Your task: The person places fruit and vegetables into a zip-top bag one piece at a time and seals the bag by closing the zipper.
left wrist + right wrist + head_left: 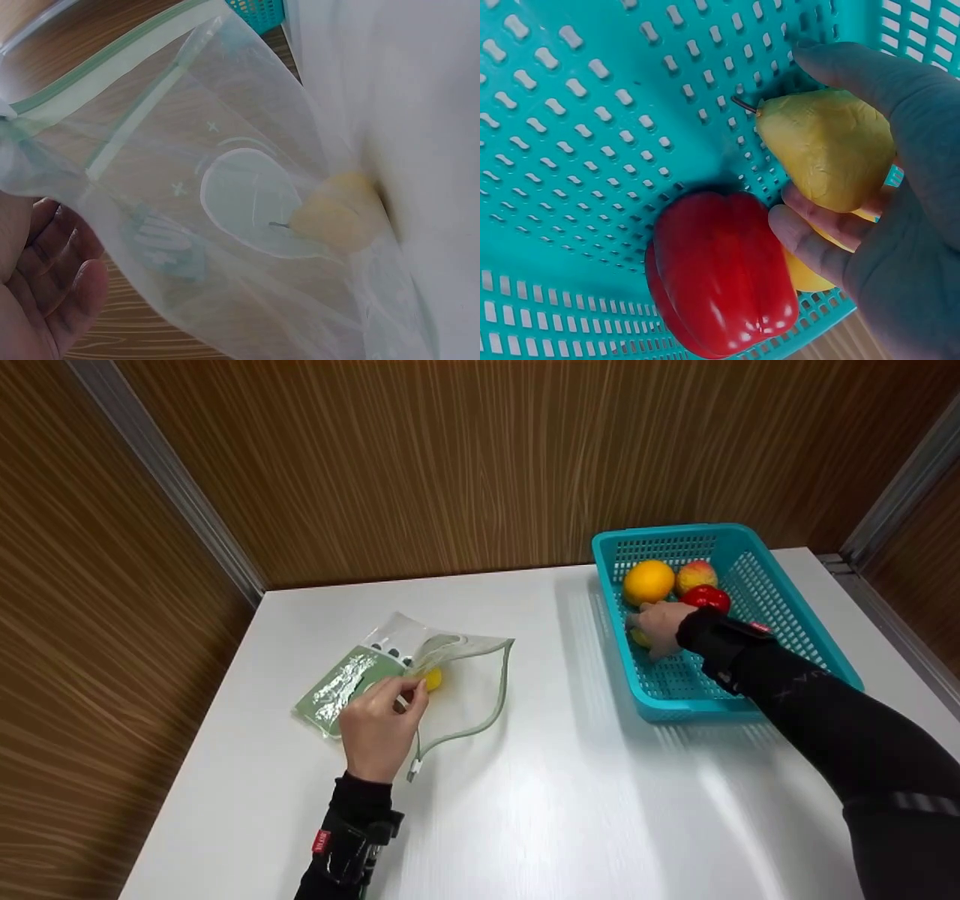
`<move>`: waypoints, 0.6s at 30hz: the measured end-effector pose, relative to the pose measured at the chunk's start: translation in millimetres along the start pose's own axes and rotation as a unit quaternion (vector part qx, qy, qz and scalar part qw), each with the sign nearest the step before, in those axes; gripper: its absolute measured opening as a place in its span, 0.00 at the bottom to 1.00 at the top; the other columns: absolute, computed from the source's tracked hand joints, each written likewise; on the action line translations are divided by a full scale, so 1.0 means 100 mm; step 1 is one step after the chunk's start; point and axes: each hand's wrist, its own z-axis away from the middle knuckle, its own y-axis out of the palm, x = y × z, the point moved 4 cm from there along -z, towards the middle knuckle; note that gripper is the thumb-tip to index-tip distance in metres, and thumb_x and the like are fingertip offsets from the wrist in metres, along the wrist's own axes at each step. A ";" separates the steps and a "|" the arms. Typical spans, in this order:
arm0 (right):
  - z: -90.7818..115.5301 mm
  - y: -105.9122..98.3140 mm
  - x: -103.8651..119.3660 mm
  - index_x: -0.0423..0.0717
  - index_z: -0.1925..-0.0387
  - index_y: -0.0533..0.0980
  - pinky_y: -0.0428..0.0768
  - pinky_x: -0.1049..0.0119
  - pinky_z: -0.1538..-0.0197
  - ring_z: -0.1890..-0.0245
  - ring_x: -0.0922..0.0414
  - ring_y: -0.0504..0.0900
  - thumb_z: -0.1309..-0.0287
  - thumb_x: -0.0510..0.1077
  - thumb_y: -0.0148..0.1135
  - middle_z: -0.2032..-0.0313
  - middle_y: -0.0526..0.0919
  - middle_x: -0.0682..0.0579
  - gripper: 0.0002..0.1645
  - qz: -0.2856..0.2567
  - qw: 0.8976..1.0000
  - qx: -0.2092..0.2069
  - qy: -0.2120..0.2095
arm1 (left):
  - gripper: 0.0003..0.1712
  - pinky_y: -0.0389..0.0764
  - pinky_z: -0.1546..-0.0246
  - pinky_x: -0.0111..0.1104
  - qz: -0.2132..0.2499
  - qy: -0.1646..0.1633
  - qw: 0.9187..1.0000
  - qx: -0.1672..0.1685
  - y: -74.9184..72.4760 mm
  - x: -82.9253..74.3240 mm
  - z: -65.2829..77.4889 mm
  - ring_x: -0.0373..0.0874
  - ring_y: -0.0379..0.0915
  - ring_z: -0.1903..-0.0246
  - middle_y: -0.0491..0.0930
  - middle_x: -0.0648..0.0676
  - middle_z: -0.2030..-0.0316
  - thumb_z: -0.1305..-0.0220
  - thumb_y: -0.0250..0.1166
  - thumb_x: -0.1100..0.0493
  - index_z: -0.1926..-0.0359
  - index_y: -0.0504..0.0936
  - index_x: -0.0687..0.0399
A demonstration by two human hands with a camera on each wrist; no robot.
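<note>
My left hand pinches the edge of a clear zip bag with a green zip strip, its mouth spread open toward the right. Inside lies a yellow pear, its stem showing through the plastic in the left wrist view. Down in the turquoise basket, my right hand holds another yellow pear, thumb on one side and fingers on the other. Close to those fingers sits a shiny red bell pepper.
An orange and a red-yellow peach lie at the basket's far end. Left of the open bag is a flat green-printed plastic pack on the white table. Wood-grain panels enclose the table's back and sides.
</note>
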 end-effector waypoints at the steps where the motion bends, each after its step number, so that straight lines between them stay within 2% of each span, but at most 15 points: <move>1: 0.00 0.00 0.00 0.46 0.40 0.70 0.81 0.51 0.56 0.65 0.49 0.74 0.55 0.46 0.72 0.54 0.78 0.40 0.39 -0.001 1.000 0.001 -0.001 | 0.04 0.74 0.83 0.27 -0.002 -0.001 1.000 0.000 0.00 0.00 0.00 0.38 0.77 0.83 0.82 0.48 0.81 0.47 0.69 0.60 0.76 0.84 0.53; 10: 0.03 0.00 0.01 0.45 0.39 0.68 0.82 0.54 0.60 0.67 0.49 0.74 0.53 0.45 0.70 0.55 0.77 0.40 0.38 -0.010 1.000 0.013 0.002 | 0.04 0.74 0.82 0.28 -0.001 -0.004 1.000 0.002 -0.01 0.00 0.00 0.39 0.77 0.83 0.82 0.48 0.81 0.47 0.69 0.60 0.75 0.84 0.53; 18: 0.02 0.03 -0.01 0.45 0.37 0.67 0.82 0.56 0.60 0.68 0.50 0.74 0.50 0.41 0.66 0.55 0.76 0.40 0.37 -0.023 0.999 0.027 0.022 | 0.04 0.75 0.82 0.29 -0.001 -0.009 1.000 0.009 -0.02 -0.01 0.00 0.39 0.78 0.82 0.83 0.49 0.81 0.47 0.69 0.59 0.75 0.85 0.54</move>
